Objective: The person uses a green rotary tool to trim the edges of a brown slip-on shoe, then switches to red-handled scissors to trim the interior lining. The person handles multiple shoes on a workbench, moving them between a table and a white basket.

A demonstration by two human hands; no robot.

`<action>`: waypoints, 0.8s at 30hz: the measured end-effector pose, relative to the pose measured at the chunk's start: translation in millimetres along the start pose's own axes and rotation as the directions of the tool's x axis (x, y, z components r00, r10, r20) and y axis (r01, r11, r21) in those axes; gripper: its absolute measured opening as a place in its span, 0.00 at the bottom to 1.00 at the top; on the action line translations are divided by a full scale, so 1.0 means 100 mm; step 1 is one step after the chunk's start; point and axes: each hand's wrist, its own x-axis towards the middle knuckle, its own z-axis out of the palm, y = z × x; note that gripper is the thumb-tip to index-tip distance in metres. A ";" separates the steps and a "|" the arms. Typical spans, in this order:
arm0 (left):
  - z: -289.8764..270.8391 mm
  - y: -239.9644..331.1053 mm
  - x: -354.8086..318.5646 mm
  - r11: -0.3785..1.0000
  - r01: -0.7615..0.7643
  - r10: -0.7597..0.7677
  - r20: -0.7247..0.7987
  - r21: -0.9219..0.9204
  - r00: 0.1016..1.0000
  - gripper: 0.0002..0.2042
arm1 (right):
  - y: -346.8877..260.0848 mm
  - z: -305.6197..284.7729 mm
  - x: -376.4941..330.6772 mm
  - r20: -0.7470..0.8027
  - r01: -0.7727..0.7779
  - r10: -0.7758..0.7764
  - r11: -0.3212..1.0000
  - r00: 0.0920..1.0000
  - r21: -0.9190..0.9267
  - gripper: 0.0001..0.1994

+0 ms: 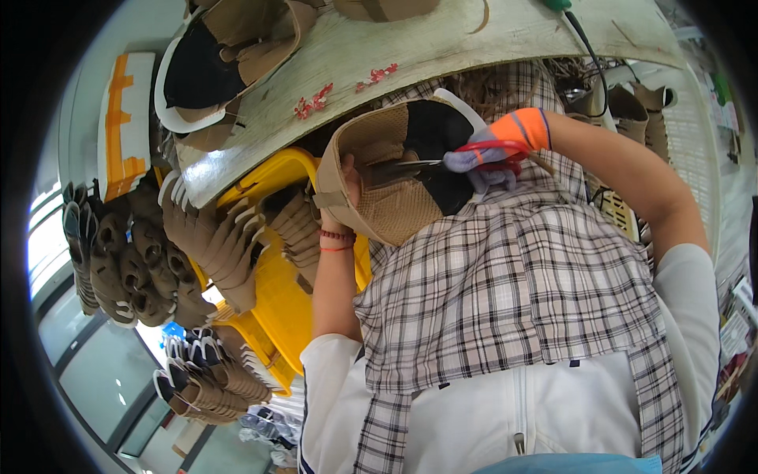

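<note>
A tan shoe upper [399, 209] with a black inner part and a white edge is held over my lap, below the table's front edge. My left hand [350, 180] grips it at its left side, the fingers partly hidden behind the fabric. My right hand [493, 142], in an orange and grey-purple glove, is closed on red-handled scissors [505, 148]. Their blades point left into the hollow of the upper. Whether the blades touch the fabric, I cannot tell.
On the worn table [442, 49] lie another upper [209, 67], red scraps [314, 101] and a green-handled tool [557, 4] with a black cord. Yellow crates [276, 292] with stacked uppers [221, 229] stand at left. A white plastic basket [699, 134] is at right.
</note>
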 end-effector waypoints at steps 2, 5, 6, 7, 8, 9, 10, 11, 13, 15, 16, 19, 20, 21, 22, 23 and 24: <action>0.16 0.00 0.10 0.895 -0.156 0.164 0.016 0.418 0.986 0.14 | 0.19 -0.06 0.04 0.095 0.099 -0.121 0.973 0.988 0.209 0.47; 0.36 0.08 0.16 0.924 -0.105 0.112 0.002 0.367 0.994 0.15 | 0.32 -0.13 0.11 0.142 0.196 -0.261 0.913 0.955 0.357 0.50; 0.36 0.09 0.17 0.947 -0.084 0.087 0.006 0.309 0.996 0.15 | 0.33 -0.16 0.11 0.144 0.226 -0.299 0.897 0.944 0.381 0.51; 0.36 0.10 0.18 0.966 -0.059 0.059 0.009 0.253 0.998 0.16 | 0.25 -0.16 0.05 0.124 0.260 -0.318 0.902 0.940 0.344 0.51; 0.31 0.09 0.18 0.960 -0.072 0.070 0.017 0.271 0.997 0.16 | 0.22 -0.19 0.07 0.100 0.245 -0.289 0.916 0.952 0.317 0.51; 0.27 0.07 0.17 0.959 -0.078 0.075 0.019 0.273 0.997 0.16 | 0.20 -0.21 0.11 0.075 0.229 -0.261 0.929 0.962 0.290 0.50; 0.25 0.05 0.18 0.959 -0.079 0.075 0.027 0.273 0.997 0.16 | 0.18 -0.21 0.12 0.042 0.212 -0.232 0.939 0.972 0.272 0.50; 0.22 0.03 0.17 0.964 -0.074 0.069 0.028 0.257 0.997 0.16 | 0.13 -0.25 0.11 0.045 0.206 -0.219 0.957 0.975 0.204 0.49; 0.18 0.01 0.15 0.940 -0.106 0.096 0.048 0.323 0.994 0.15 | 0.01 -0.33 0.07 0.050 0.194 -0.197 0.979 0.979 0.067 0.46; 0.17 0.01 0.13 0.880 -0.167 0.141 0.090 0.444 0.986 0.14 | -0.08 -0.35 0.05 -0.014 0.178 -0.179 0.983 0.984 -0.047 0.42; 0.16 0.01 0.13 0.853 -0.194 0.158 0.114 0.484 0.981 0.14 | -0.12 -0.34 0.05 -0.049 0.167 -0.172 0.980 0.984 -0.107 0.41; 0.13 0.02 0.13 0.839 -0.212 0.158 0.149 0.501 0.976 0.15 | -0.23 -0.27 0.03 -0.150 0.032 -0.065 0.976 0.987 -0.214 0.38; 0.15 0.01 0.13 0.839 -0.205 0.155 0.139 0.504 0.978 0.15 | -0.26 -0.26 0.02 -0.177 -0.002 -0.044 0.968 0.983 -0.252 0.38; 0.15 0.01 0.11 0.823 -0.219 0.167 0.145 0.524 0.975 0.16 | -0.24 -0.25 0.02 -0.160 0.007 -0.041 0.978 0.986 -0.209 0.38; 0.17 0.02 0.11 0.804 -0.236 0.179 0.156 0.546 0.971 0.17 | -0.21 -0.25 0.03 -0.146 0.019 -0.043 0.986 0.988 -0.164 0.38; 0.16 0.03 0.10 0.765 -0.273 0.203 0.184 0.584 0.962 0.21 | -0.19 -0.25 0.04 -0.131 0.031 -0.046 0.992 0.990 -0.119 0.38; 0.16 0.04 0.08 0.780 -0.264 0.195 0.181 0.567 0.964 0.22 | -0.18 -0.26 0.06 -0.120 0.029 -0.044 0.992 0.992 -0.124 0.38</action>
